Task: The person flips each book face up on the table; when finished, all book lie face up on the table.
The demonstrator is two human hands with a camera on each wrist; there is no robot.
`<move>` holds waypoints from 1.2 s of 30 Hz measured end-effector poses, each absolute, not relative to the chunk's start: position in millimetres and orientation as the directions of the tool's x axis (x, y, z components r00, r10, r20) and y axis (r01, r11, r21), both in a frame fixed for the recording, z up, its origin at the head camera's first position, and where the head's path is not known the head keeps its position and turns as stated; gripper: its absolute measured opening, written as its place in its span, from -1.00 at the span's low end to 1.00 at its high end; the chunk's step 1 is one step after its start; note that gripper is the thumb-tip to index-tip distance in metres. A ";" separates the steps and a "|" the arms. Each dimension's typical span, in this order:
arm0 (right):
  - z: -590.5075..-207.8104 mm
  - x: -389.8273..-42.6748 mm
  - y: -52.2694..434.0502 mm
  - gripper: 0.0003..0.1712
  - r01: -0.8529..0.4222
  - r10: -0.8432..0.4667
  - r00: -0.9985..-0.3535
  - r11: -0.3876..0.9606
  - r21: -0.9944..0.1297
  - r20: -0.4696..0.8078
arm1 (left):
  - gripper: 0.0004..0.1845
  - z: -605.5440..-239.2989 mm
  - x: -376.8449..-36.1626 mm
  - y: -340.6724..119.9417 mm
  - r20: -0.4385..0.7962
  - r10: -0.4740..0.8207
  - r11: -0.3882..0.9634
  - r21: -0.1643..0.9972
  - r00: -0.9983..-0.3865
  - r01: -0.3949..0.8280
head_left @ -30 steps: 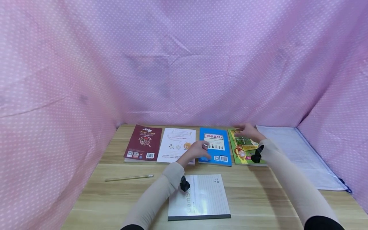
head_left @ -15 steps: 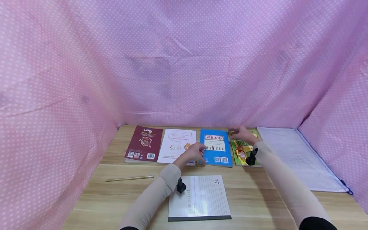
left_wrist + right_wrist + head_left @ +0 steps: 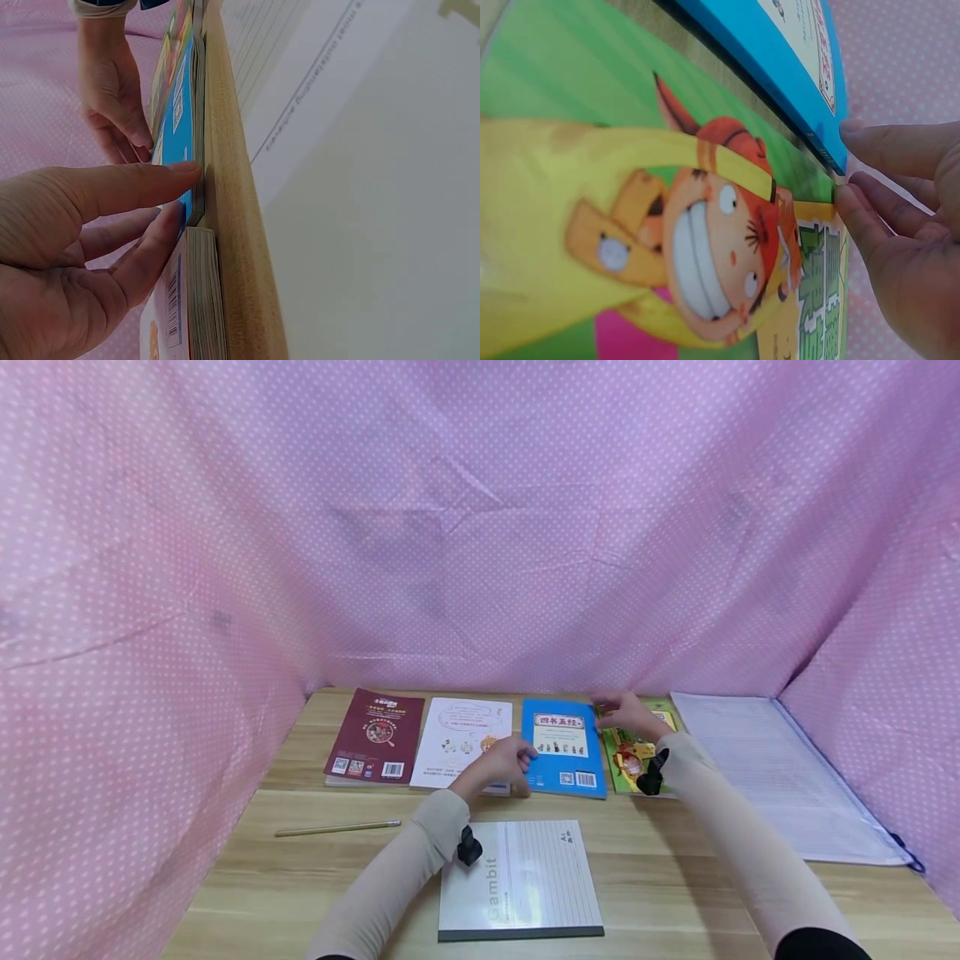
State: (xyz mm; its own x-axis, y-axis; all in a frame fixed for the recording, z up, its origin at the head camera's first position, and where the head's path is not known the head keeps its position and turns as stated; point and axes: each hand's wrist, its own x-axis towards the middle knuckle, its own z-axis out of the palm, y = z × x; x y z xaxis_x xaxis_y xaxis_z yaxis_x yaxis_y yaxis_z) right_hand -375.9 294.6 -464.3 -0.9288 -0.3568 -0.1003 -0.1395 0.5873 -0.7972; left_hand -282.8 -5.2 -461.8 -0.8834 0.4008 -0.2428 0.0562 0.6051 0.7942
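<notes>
Both hands (image 3: 501, 763) at blue book (image 3: 564, 752) edges

At the bottom centre of the head view you see "Gambit" running sideways up the grey margin of the lined notepad (image 3: 521, 877). On the blue book (image 3: 564, 747) in the middle of the frame, a white panel carries red Chinese characters, 四书五经. Other print is too small to read.

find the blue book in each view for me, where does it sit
Head: blue book lies third in the back row, between both hands.
Left wrist: seen edge-on, upper left of centre, the left hand touching it.
Right wrist: top, running to the right.
Shared landmark: the green cartoon book beside it.
</notes>
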 end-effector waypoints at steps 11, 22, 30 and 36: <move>-466.2 -381.6 290.5 -0.27 -0.126 -0.351 -0.926 0.633 -0.763 -0.138 | -0.38 -464.5 -282.3 -5.5 -0.220 0.403 0.584 0.809 -0.888 0.065; -468.6 -387.3 284.5 -0.26 -0.065 -0.341 -0.920 0.620 -0.782 -0.194 | -0.38 -468.0 -281.1 -2.2 -0.207 0.382 0.587 0.807 -0.901 0.064; -466.3 -388.1 281.1 -0.23 -0.077 -0.375 -0.901 0.636 -0.768 -0.219 | -0.39 -469.9 -280.6 -3.9 -0.202 0.382 0.590 0.805 -0.902 0.069; -465.6 -390.3 278.0 -0.24 -0.092 -0.377 -0.901 0.652 -0.752 -0.217 | -0.36 -469.7 -282.6 -6.4 -0.190 0.391 0.576 0.814 -0.901 0.078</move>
State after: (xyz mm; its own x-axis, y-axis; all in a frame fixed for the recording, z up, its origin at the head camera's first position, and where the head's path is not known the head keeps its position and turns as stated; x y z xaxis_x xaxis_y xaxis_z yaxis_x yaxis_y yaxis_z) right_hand -390.3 278.0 -465.6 -0.9006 -0.3766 -0.2169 -0.0916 0.6524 -0.7523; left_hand -282.6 -6.4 -469.7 -0.9005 0.3912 -0.1899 0.0784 0.5757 0.8139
